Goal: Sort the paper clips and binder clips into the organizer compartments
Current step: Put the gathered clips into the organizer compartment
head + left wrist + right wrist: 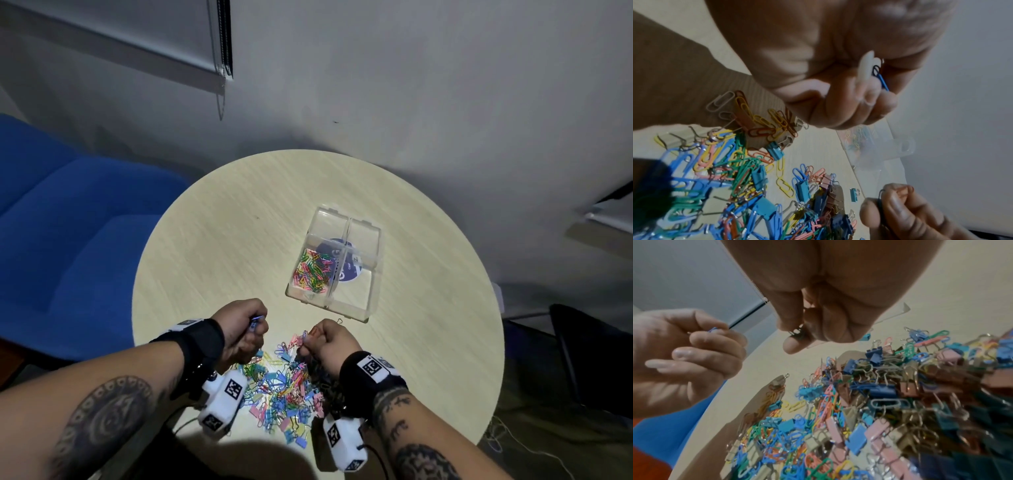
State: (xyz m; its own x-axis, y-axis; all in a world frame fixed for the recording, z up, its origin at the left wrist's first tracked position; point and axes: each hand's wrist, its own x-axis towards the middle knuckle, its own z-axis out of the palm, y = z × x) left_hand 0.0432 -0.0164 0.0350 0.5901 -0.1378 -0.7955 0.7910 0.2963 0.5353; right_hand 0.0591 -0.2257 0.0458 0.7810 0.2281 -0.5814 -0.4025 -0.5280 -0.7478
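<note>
A mixed pile of coloured paper clips and binder clips lies at the near edge of the round table. My left hand hovers over the pile's left side and pinches a blue paper clip between thumb and fingertips. At the pile's far right, my right hand is curled round a small dark binder clip with a wire handle. The clear four-compartment organizer sits beyond the hands. Its near-left compartment holds coloured paper clips; the other three look empty.
A blue sofa stands left of the table, and a dark chair is on the right. A grey wall with a roller blind is behind. A round dark sticker shows through the organizer's floor.
</note>
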